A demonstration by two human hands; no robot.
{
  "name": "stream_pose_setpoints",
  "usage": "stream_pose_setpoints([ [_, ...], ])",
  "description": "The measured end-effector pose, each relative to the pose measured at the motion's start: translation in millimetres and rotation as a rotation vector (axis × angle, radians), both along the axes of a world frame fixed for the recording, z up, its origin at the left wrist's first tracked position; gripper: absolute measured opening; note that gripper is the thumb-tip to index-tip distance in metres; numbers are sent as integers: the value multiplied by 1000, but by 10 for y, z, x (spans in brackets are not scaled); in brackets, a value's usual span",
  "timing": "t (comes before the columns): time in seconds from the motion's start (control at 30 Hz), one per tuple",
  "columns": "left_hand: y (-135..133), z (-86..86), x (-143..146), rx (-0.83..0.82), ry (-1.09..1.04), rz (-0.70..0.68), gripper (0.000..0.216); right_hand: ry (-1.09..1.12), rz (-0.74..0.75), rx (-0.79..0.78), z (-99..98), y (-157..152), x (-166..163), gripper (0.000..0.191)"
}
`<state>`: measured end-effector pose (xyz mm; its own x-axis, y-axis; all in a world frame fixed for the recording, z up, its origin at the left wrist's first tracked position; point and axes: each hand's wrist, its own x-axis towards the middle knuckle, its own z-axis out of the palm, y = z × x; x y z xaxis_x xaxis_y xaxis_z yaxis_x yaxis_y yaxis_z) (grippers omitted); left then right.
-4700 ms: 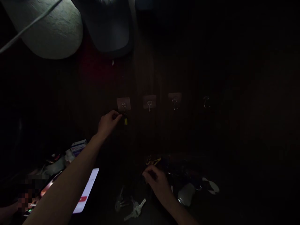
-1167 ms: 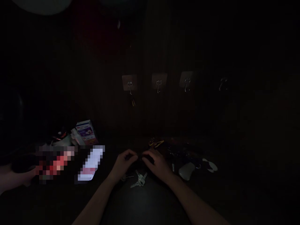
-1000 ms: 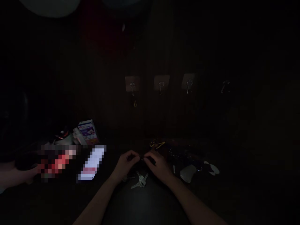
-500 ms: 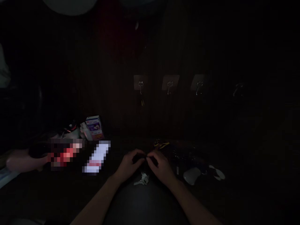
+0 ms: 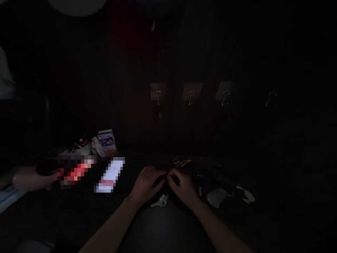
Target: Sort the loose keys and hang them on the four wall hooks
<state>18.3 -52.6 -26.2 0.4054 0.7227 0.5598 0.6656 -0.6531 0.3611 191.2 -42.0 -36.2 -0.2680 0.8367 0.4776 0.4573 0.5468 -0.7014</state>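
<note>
My left hand (image 5: 147, 183) and my right hand (image 5: 183, 185) meet fingertip to fingertip over the dark surface. Thumb and fingers of each are pinched together, and whatever lies between them is too small and dark to make out. Just below the hands lies a bunch of keys (image 5: 161, 201), apart from both. Behind my right hand is a black and yellow item (image 5: 181, 161), its kind unclear in the dark. To the right of that hand rest a pale rounded tag (image 5: 216, 196) with a ring and a white oval piece (image 5: 246, 194).
On the left lie a blurred-out bright screen (image 5: 110, 175), a pink rounded object (image 5: 34, 179) and a small printed box (image 5: 107, 142). Wall hooks (image 5: 191, 93) line the dark back panel; something small with yellow hangs from the leftmost hook (image 5: 158, 93). Dark glossy clutter (image 5: 207, 174) lies at the right.
Both hands have stayed together at nearly the same place. My left hand has turned slightly, its fingers reaching further toward the right hand. The view has shifted slightly.
</note>
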Motion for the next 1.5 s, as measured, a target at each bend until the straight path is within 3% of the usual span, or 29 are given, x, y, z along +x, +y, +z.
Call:
stream_pose_setpoints([
  [0.4,-8,-57,44,56,-93,11,25,138,47,-97,75,-81,-31,17],
  [0.57,2,60,3,-21,-220,173,25,180,31,-54,69,-67,3,18],
  [0.77,108,390,-138,-126,-428,342,27,104,18,-12,41,-43,19,16],
  [1.03,373,900,-157,66,-486,371,31,-32,39,-9,1,-59,12,16],
  [1.3,718,1469,-8,264,-451,361,30,14,-27,-2,5,-31,29,16],
  [1.5,962,1721,55,369,-359,364,29,49,-70,30,-19,21,62,16],
])
